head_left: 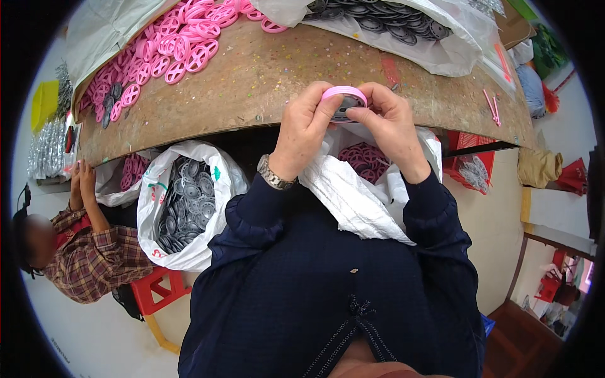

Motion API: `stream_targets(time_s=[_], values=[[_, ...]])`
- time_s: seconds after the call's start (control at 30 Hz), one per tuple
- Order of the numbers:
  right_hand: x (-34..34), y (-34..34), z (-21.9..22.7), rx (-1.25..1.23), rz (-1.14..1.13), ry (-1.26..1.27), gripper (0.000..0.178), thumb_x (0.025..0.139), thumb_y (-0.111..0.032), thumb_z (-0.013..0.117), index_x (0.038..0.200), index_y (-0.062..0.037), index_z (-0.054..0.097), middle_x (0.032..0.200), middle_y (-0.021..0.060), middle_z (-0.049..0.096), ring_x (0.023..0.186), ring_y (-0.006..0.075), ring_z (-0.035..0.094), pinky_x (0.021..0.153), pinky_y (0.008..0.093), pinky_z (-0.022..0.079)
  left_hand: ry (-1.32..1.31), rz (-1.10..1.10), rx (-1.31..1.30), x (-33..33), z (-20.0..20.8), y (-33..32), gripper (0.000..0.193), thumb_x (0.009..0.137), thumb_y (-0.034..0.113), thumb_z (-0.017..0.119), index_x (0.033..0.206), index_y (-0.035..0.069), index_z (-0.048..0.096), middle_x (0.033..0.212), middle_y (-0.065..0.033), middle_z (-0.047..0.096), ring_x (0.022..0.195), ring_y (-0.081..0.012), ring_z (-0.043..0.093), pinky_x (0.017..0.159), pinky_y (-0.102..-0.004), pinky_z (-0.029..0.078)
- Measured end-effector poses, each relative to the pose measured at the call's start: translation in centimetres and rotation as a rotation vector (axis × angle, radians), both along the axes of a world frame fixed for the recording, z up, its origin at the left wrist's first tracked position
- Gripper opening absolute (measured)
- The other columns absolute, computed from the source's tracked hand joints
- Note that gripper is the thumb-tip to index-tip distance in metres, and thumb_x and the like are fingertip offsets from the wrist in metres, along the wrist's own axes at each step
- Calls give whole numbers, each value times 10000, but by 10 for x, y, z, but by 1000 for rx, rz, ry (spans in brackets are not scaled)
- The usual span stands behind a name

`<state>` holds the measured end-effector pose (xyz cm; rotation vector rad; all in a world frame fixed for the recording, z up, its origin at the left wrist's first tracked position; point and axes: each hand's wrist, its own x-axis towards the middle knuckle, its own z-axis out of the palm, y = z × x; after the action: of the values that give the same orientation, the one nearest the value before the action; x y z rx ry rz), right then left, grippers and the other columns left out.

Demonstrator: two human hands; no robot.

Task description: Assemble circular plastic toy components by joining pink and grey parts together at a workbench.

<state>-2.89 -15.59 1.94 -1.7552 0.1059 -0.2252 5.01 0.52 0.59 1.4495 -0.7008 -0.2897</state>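
Pink ring (345, 91), grey disc (341, 114) within, between left hand (304, 129), right hand (392, 126)

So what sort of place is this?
Probably a small assembly workshop: pink rings lie heaped on a worn table, a white sack holds loose grey discs, and another person sits nearby.

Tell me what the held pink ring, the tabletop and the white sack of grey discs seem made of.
Pink ring: probably glossy plastic, given its even colour and smooth, shiny rim. Tabletop: likely unpolished wood or plywood, brown and scuffed. White sack: perhaps woven plastic, judging by its stiff creases and slight sheen.
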Motion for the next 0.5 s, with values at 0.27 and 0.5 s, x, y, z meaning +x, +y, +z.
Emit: stream_targets(time_s=[0.27,0.5], values=[[-1,0,-6,185,5,-14,176,890,-26,646,1060,10,617,944,-6,643,858,55,580,769,210,464,-12,35,39,2,-5,-6,192,982,198,590,1025,14,626,800,-28,628,640,-98,598,566,-252,493],[-4,-1,-4,211,1,0,167,926,-81,626,1065,13,616,940,-5,643,885,60,582,787,218,460,182,-151,78,-7,-5,5,344,923,84,617,1251,26,529,944,-61,639,679,-116,638,618,-245,539]])
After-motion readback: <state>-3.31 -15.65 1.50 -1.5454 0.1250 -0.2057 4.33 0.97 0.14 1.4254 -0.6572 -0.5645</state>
